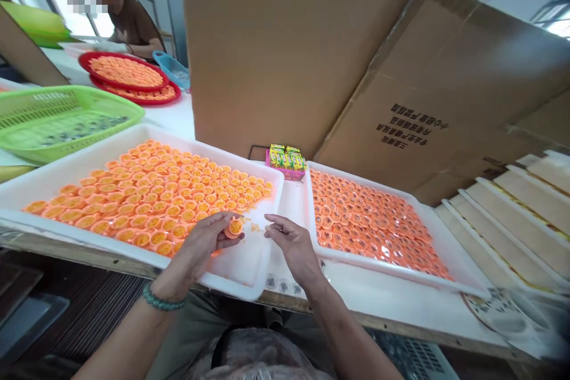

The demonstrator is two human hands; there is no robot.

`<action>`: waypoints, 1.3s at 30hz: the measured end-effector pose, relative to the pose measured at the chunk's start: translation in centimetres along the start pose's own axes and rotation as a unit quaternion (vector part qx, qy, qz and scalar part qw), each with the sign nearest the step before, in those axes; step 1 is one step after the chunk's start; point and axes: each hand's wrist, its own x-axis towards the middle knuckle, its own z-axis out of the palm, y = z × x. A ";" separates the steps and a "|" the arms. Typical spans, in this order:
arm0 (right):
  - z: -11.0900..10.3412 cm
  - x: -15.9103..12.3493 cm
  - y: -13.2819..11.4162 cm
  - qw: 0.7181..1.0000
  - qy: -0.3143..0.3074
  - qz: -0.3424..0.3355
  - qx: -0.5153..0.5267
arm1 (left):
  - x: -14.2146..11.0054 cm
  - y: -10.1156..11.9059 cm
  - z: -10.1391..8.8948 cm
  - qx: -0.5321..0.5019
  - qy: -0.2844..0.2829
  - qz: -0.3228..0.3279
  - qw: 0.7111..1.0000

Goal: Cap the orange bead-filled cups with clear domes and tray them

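My left hand [205,241] pinches a small orange cup [234,227] filled with yellow bits, over the near right corner of the left white tray [243,270]. That tray holds several rows of the same filled orange cups [155,196]. My right hand [291,243] hovers just right of the cup, fingers pinched together near the tray's rim; what they hold, if anything, is too small to tell. A few yellow bits [255,227] lie loose on the tray floor. A second white tray [396,270] to the right is packed with orange capped pieces [369,219].
A pink basket of small yellow-green boxes [286,161] sits between the trays. Large cardboard sheets [285,47] stand behind. A green basket [66,122], red trays of orange cups [127,74] and another person [129,24] are at the back left. White trays are stacked at right [525,219].
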 end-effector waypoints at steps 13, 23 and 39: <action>3.0 2.0 -0.5 0.996 -0.020 0.035 0.082 | 0.1 -0.7 -0.7 -0.002 -0.023 0.043 0.999; 2.4 3.6 -1.5 0.988 -0.134 -0.030 -0.069 | 0.0 -0.7 -0.8 0.003 -0.031 0.033 0.999; 2.4 4.0 -2.5 0.961 -0.150 -0.147 -0.180 | -0.2 -0.3 -0.3 0.014 -0.049 0.040 0.998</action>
